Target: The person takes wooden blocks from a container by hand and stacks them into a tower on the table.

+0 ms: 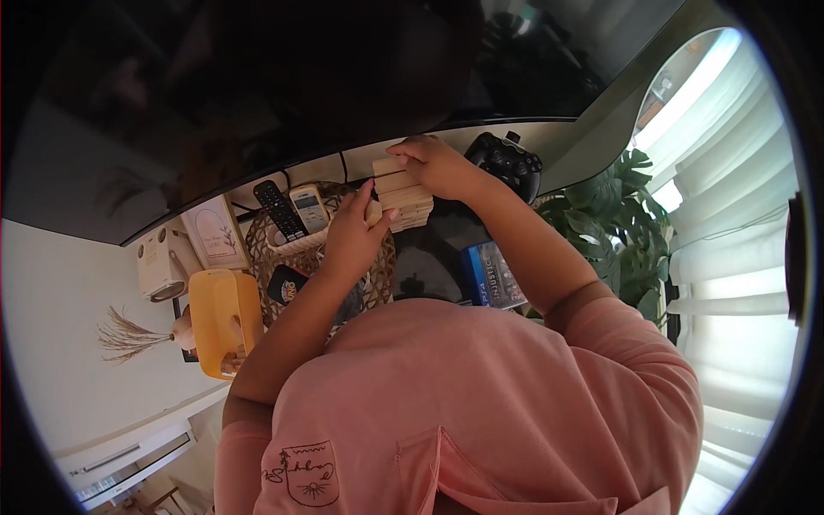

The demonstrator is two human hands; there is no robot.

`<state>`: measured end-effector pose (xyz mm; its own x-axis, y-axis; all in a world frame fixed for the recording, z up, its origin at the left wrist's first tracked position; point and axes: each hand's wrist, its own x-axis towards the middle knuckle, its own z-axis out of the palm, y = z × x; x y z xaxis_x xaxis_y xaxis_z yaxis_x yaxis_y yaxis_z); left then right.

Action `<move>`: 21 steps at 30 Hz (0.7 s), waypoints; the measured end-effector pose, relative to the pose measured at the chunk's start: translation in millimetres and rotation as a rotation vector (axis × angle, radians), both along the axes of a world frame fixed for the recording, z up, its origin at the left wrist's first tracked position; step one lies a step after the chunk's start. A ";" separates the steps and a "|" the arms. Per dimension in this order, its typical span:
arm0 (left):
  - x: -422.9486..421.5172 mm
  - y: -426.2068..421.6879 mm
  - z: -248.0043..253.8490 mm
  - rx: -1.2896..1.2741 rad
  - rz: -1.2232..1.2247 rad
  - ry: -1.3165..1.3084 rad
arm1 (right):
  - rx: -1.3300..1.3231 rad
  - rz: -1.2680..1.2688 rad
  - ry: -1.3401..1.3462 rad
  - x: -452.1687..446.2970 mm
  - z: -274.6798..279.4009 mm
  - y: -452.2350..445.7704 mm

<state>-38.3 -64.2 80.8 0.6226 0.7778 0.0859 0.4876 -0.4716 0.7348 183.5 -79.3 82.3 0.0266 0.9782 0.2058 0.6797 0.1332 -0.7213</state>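
Pale wooden blocks (410,211) are stacked in front of the television, between my two hands. My right hand (432,166) is at the top of the stack, its fingers bent and closed at the uppermost blocks. On the stack's left side is my left hand (354,232), with a small wooden block (373,213) held between its fingers. The forefinger of that hand points up beside the upper blocks. The palm sides of both hands are partly hidden.
A black television (300,103) spans the far side. Game controllers (506,163) and a blue game case (493,275) lie right. Leftward are a remote (279,209), a white phone (311,209), a UNO case (286,285) and a yellow bin (225,300). Leaves (601,227) stand beyond my right arm.
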 end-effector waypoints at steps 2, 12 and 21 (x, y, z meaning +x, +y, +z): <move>0.7 0.1 -1.5 0.004 0.005 -0.004 | 0.069 0.059 -0.098 0.2 -1.0 0.5; 2.3 0.7 -0.6 -0.021 0.014 -0.035 | 0.038 0.089 -0.095 1.6 -0.1 -3.7; -1.8 -4.1 -4.4 0.046 0.019 -0.079 | 0.061 -0.072 0.190 12.3 3.6 -40.5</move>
<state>-40.1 -68.3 76.4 0.5975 0.7837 0.1697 0.4384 -0.4965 0.7492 195.8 -119.8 85.9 0.1403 0.9582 0.2493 0.5417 0.1364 -0.8294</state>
